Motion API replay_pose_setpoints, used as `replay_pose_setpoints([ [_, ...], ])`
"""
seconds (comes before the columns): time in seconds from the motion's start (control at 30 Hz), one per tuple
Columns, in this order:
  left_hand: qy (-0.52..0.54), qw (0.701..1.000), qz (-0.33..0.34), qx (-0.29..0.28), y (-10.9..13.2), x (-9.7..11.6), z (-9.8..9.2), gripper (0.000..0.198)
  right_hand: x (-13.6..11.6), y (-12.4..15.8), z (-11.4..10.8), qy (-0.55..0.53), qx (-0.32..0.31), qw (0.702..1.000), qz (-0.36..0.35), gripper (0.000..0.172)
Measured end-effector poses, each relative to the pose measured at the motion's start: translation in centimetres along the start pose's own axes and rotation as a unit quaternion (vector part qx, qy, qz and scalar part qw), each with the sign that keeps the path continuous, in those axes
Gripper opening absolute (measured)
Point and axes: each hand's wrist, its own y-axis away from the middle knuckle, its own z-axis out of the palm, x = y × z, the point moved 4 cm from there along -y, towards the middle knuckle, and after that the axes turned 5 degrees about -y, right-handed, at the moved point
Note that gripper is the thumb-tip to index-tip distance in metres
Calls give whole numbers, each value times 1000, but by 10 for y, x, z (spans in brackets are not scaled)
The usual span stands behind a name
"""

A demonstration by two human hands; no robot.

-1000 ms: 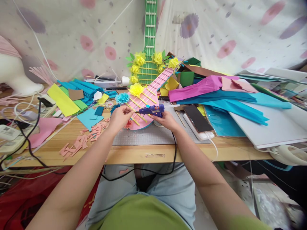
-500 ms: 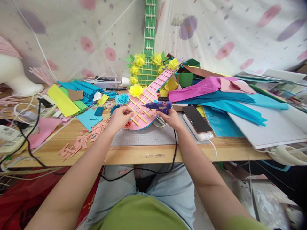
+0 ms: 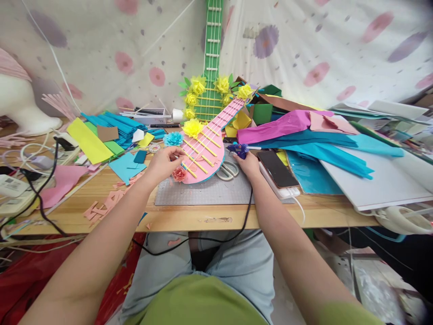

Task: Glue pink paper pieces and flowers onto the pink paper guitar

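A pink paper ukulele (image 3: 206, 163) with yellow strips across its body lies tilted on a grey cutting mat (image 3: 189, 194). My left hand (image 3: 164, 164) is closed at its left edge, fingertips pinched; whatever they hold is hidden. Just above that hand is a light blue paper flower (image 3: 172, 139), and below its fingers a coral paper flower (image 3: 179, 174). A yellow paper flower (image 3: 192, 128) sits on the upper body. To the right, my right hand (image 3: 249, 164) grips a dark blue glue gun (image 3: 239, 150), apart from the ukulele. Scissors (image 3: 228, 171) lie between.
Behind stands a green paper guitar (image 3: 212, 58) with yellow flowers. A phone (image 3: 278, 168) rests on a white power strip on the right, near layered crepe paper (image 3: 324, 137). Pink scraps (image 3: 104, 205) lie left. The gun's black cord (image 3: 248, 212) hangs over the table edge.
My right hand has drawn the glue gun away from the ukulele to the right, uncovering the scissors. My left hand has shifted slightly, and the dark blue flower beside it is now out of sight.
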Motion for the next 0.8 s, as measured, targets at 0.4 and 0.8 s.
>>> replay_pose_setpoints([
  [0.4, -269, 950, 57, -147, 2, 20, -15, 55, -46, 47, -57, 126, -151, 978, -65, 27],
  [0.8, -364, 918, 111, -115, -8, 40, -7, 74, -174, 78, 4, -93, -273, 912, -290, 31],
])
